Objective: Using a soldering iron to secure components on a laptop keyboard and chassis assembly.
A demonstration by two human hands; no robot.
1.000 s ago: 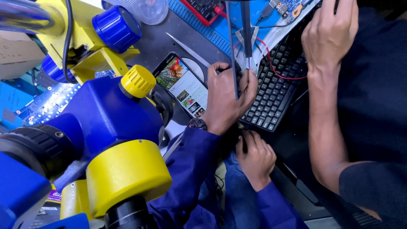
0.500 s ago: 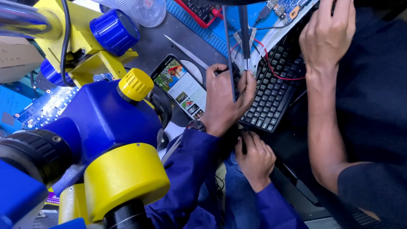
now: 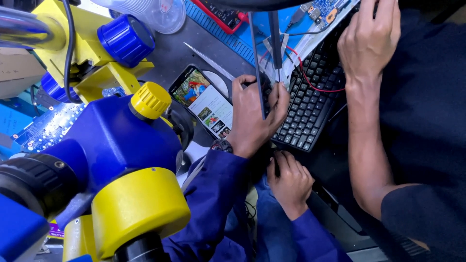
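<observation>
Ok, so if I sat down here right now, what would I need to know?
Left hand: at the left edge of the keyboard, fingers curled. I cannot tell if it holds anything.
Right hand: curled just below the keyboard, grip unclear.
Things: the phone lies face up by the left hand. The tweezers lie above it. A co-worker's hand is at the keyboard's far end, near a circuit board. The microscope is close on the left.
Done: phone screen on.
Left: tweezers not picked up and a red wire on the board.

Lit phone screen (image 3: 206,99) with colourful pictures lies beside keyboard (image 3: 310,106)
</observation>
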